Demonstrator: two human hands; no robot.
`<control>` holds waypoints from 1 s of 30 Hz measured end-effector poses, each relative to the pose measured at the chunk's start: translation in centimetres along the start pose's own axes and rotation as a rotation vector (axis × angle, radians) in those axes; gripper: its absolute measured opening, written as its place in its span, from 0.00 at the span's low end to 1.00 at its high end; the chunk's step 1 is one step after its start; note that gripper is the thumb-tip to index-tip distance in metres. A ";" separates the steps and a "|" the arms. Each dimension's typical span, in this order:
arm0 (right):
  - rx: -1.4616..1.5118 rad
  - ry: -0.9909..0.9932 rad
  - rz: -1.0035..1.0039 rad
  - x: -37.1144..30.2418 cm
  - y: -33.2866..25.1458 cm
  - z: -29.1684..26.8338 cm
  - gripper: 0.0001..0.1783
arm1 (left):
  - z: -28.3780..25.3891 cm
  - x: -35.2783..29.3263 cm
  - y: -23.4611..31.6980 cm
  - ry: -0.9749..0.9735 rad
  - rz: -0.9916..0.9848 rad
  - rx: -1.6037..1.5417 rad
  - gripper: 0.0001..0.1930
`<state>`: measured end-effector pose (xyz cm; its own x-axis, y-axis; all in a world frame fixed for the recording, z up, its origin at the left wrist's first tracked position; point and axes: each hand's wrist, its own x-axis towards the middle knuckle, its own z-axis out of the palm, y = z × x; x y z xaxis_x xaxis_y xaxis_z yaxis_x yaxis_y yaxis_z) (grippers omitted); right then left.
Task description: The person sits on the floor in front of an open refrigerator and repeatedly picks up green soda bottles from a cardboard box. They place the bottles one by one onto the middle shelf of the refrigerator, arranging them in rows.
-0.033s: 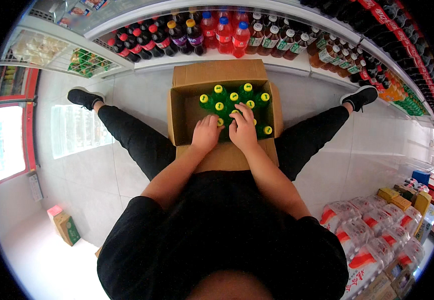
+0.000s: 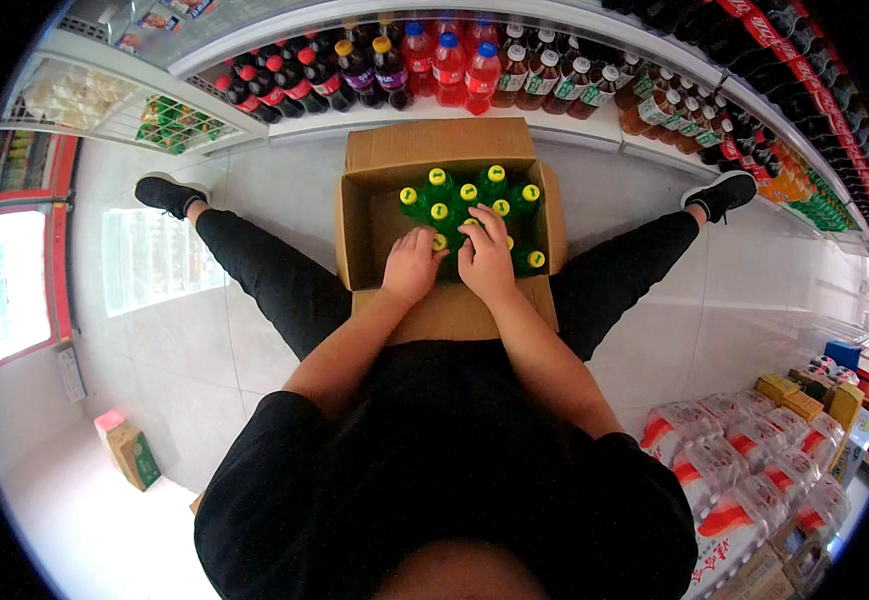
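Across the whole scene, a pale tiled floor [image 2: 644, 310], with a patch of reflected light at the left. Along the far side, a long white shelf [image 2: 319, 126], bent by the lens, with rows of drinks upon it. At the left edge, a brightly lit cooler [image 2: 9, 290] with a red frame. In the centre, a person [image 2: 454, 430] in a black shirt, with legs [image 2: 264, 270] stretched wide to both sides. At the lower right, a stack of wrapped packs [image 2: 704, 465], transparent with red parts. Between the legs, an open cardboard box [image 2: 434, 145]. On the shelf, dark bottles [image 2: 324, 85] with red caps and, more to the right, red bottles [image 2: 481, 80] with blue caps. Inside the box, toward its middle and right part, green bottles [image 2: 493, 189], upright and close together. Over the near bottles, the left hand [image 2: 411, 265], with fingers bent and the thumb narrowly apart, at one yellow cap [image 2: 439, 242]. Just to its right, the right hand [image 2: 486, 265], with fingers curved over another cap of the same kind. Cannot tell if either hand grips or only touches. Smallest of all, the yellow caps themselves, round and facing up.
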<state>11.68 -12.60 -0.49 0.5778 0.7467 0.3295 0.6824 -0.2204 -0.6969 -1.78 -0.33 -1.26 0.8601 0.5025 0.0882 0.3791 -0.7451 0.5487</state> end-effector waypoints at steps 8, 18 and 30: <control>0.216 -0.126 0.024 -0.5 -2.1 -0.4 0.35 | -6.1 1.7 0.2 0.411 -0.151 -0.360 0.14; 0.218 -0.251 0.168 -0.6 -4.0 -0.5 0.50 | -11.9 5.5 1.8 0.357 -0.285 -0.629 0.09; 0.288 -0.162 0.246 -1.3 -4.0 -0.8 0.42 | -9.7 5.8 2.4 0.196 -0.152 -0.954 0.13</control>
<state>8.56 -13.16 2.42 0.6141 0.7881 0.0421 0.3658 -0.2371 -0.9000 0.80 5.07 8.65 0.7207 0.6914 0.0504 -0.0276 -0.0441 0.9986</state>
